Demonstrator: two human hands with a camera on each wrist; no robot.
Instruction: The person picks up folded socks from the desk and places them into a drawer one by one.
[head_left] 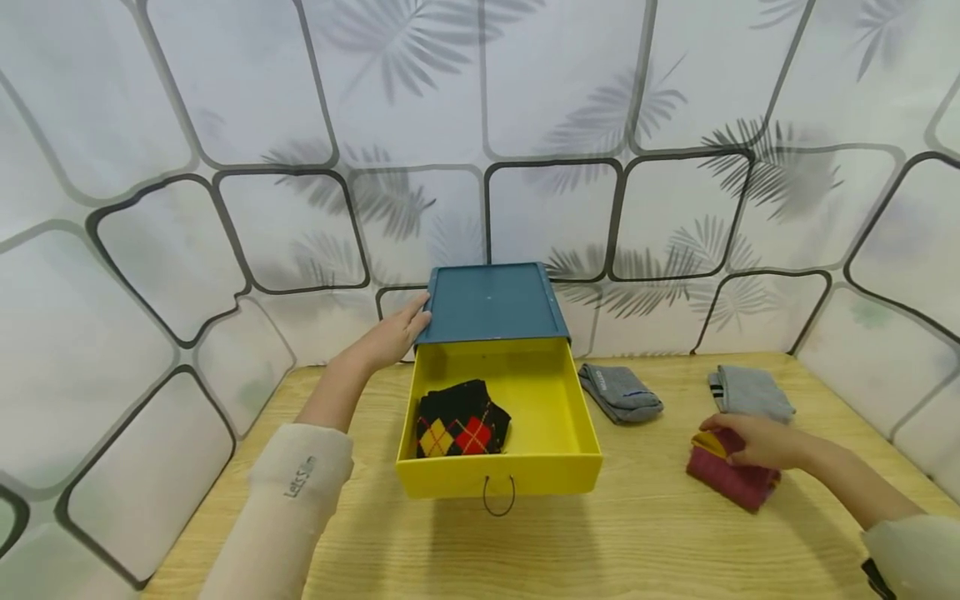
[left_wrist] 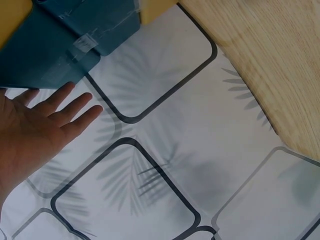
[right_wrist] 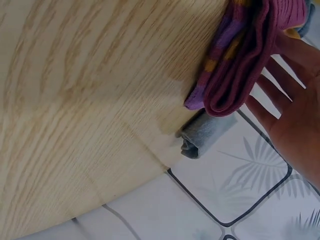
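My left hand [head_left: 395, 333] rests with extended fingers against the left side of a blue drawer case [head_left: 491, 302]. In the left wrist view, the left hand [left_wrist: 40, 120] shows its palm and spread fingers beside the blue case. Out of the case juts a yellow drawer [head_left: 540, 417], with black argyle socks [head_left: 461, 421] lying at its left. My right hand [head_left: 765, 442] pinches folded maroon socks [head_left: 731, 479] with a mustard patch. In the right wrist view, purple and mustard bands show along the maroon socks [right_wrist: 245, 65], and the fingers lie along their side.
Dark grey folded socks [head_left: 621, 393] lie right of the drawer on the wooden table [head_left: 360, 517]. Light grey folded socks [head_left: 752, 392] sit just behind the right hand. A thin loop handle [head_left: 498, 510] hangs from the drawer front. A patterned wall covering [head_left: 555, 208] stands behind.
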